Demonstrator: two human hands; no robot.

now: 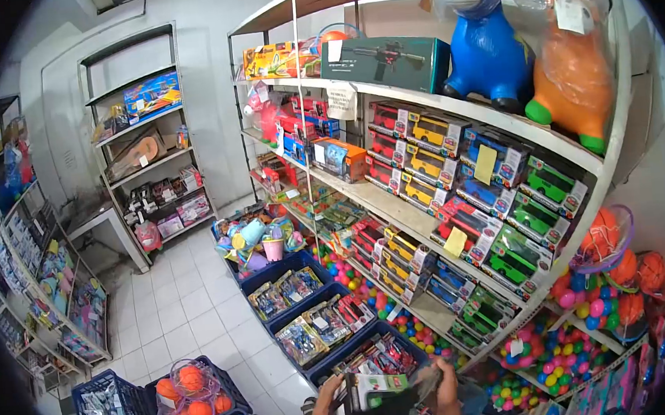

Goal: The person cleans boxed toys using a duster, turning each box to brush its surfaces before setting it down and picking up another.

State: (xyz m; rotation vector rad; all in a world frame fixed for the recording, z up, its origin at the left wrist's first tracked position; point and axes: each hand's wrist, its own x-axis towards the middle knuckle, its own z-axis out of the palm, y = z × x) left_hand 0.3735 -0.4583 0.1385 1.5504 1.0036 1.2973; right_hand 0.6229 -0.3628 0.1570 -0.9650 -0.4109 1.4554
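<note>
A dark box with a white and green front (383, 383), seemingly a boxed toy, is at the bottom centre, tilted and partly blurred. My left hand (324, 412) is closed on its left side, the thumb along the edge. At the box's right end, my right hand (444, 392) is closed, with its fingers pointing up by the edge; part of its hold is blurred. Just beyond the box is a blue crate (413, 346) of packaged toys, its near part hidden by the box and my hands.
A white metal shelf (393, 190) with boxed toy buses rises at the right, inflatable animals on top. More blue crates (261, 318) line its foot. Baskets with orange balls (199, 411) stand at the lower left. Bags of coloured balls (555, 361) sit at the right. White tiles (178, 311) form the aisle.
</note>
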